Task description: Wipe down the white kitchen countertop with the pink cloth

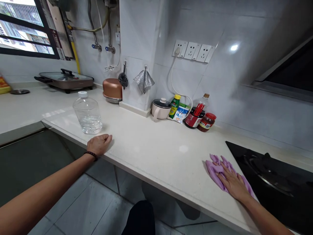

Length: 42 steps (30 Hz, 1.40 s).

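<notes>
My right hand (232,182) lies flat with fingers stretched out on a purple cloth (215,169), pressing it onto the white countertop (156,153) just left of the black gas hob (276,176). My left hand (99,144) rests on the counter's front edge with its fingers curled under, holding nothing I can see. A clear plastic water jug (87,113) with a white cap stands just behind the left hand, apart from it.
Against the wall stand a small white pot (160,108), a green bottle (174,106), a packet (181,114), a dark jar with red utensils (193,118) and a red-lidded jar (207,122). A copper pan (112,89) and an electric griddle (65,80) sit farther left.
</notes>
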{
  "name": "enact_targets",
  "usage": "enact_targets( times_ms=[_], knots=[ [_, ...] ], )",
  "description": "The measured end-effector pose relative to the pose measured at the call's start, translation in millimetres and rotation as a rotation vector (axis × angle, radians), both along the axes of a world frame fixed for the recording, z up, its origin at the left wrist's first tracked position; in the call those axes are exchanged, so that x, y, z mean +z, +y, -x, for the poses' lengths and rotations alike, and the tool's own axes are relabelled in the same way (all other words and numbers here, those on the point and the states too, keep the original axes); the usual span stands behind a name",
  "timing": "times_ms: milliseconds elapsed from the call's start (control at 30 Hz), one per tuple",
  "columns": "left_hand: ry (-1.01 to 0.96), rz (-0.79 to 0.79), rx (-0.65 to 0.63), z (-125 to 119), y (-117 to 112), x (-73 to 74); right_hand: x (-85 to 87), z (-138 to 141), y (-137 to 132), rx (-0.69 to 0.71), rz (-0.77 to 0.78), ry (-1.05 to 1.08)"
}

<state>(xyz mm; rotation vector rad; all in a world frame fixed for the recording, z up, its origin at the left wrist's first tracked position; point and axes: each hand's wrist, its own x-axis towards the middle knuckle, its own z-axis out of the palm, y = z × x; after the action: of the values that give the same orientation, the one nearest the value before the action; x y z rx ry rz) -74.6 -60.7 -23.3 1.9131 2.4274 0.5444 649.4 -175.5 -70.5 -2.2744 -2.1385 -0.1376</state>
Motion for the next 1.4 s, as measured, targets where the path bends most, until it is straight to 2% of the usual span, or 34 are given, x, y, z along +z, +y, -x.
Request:
enact_targets(
  times_ms=[100, 200, 300, 400, 500, 667, 800, 900, 1000, 1133, 1267, 1400],
  knots=[
    [-0.01, 0.0, 0.002, -2, -1, 1.6, 5.9, 2, 40, -0.114, 0.015, -0.019],
    [-0.027, -0.006, -0.009, -3, -2, 2.8, 16.7, 18, 77, -0.248, 0.04, -0.008],
    [-0.053, 0.0, -0.009, -2, -2, 3.4, 30.6, 51, 106, -0.41, 0.06, 0.042],
    [-0.064, -0.004, -0.011, -1, -2, 3.0, 43.3, 101, 129, -0.508, 0.047, 0.099],
    [-0.055, -0.006, -0.01, 0, -1, 1.6, 52.8, 165, 147, -0.419, 0.067, 0.14],
    [-0.059, -0.019, -0.008, 1, 1, -1.1, 62.8, 282, 161, -0.15, 0.123, 0.165],
    [-0.053, -0.025, 0.003, 1, 2, -2.0, 67.6, 358, 151, 0.061, 0.158, 0.155],
    [-0.047, -0.032, -0.001, 1, 1, -1.3, 70.5, 391, 134, 0.218, 0.172, 0.196],
    [-0.059, -0.039, -0.006, 1, 0, 1.2, 74.0, 401, 111, 0.342, 0.219, 0.235],
    [-0.062, -0.035, -0.011, -2, -3, 7.2, 78.0, 386, 76, 0.445, 0.24, 0.236],
    [-0.067, -0.02, -0.007, -4, -5, 11.7, 77.3, 345, 44, 0.505, 0.252, 0.235],
    [-0.079, 0.006, -0.003, -4, -5, 12.6, 69.1, 279, 13, 0.464, 0.23, 0.215]
  ],
)
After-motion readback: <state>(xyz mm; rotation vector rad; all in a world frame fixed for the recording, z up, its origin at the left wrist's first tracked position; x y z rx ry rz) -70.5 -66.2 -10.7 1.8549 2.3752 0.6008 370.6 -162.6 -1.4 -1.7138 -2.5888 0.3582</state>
